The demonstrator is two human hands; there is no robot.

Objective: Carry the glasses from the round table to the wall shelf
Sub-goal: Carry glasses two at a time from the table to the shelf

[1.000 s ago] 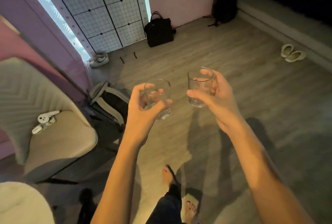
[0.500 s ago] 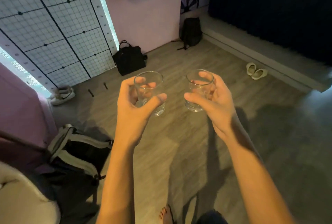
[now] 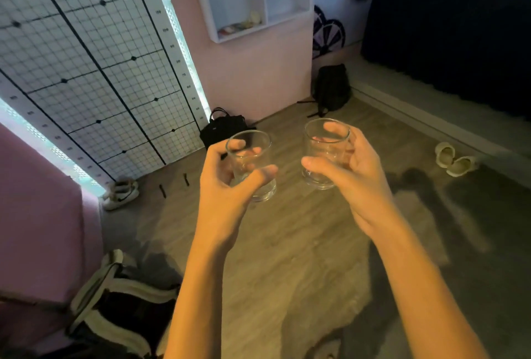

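Note:
My left hand (image 3: 227, 186) grips a clear empty glass (image 3: 253, 163), held upright in front of me above the wooden floor. My right hand (image 3: 356, 180) grips a second clear glass (image 3: 326, 151), also upright, a little higher and to the right. The two glasses are apart, not touching. A white wall shelf (image 3: 258, 30) with two compartments hangs on the pink wall ahead, above the glasses; small items lie in its left compartment. The round table is out of view.
A black handbag (image 3: 221, 128) and a black backpack (image 3: 332, 88) stand by the wall below the shelf. A striped bag (image 3: 120, 301) lies at lower left, sneakers (image 3: 120, 194) by the grid panel, slippers (image 3: 455, 158) at right, a dark raised platform (image 3: 448, 42) beyond.
The view has swung up and toward the pink wall, so the shelf now fills the top of the frame. The chair has left the view. Both hands keep their glasses.

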